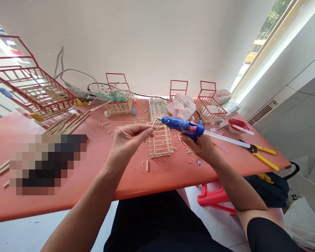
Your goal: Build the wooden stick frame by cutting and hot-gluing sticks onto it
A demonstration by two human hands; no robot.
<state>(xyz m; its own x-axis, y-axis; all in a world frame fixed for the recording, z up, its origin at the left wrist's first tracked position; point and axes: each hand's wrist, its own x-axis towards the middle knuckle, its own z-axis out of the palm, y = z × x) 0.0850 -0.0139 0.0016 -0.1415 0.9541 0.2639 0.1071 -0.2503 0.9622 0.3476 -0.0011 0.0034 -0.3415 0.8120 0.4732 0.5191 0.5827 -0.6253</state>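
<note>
In a pinch of thumb and fingers, my left hand [133,138] holds a short wooden stick [153,123] that points up and to the right. My right hand [203,147] is wrapped round the handle of a blue glue gun [177,124], and a long clear glue stick [223,136] juts from its back end. The gun's nozzle [159,119] is at the stick's upper end; whether they touch I cannot tell. Just below both hands, a small frame of wooden sticks [160,141] rests on the orange table, its far part hidden by the gun.
Small stick carts with red rims [119,105], [212,106] line the wall, and a larger cart [42,87] stands at left. Yellow-handled pliers [264,154], a red bowl [237,126] and crumpled tissue [182,105] lie right. Wood scraps and a blurred patch [47,164] are on the table [99,189].
</note>
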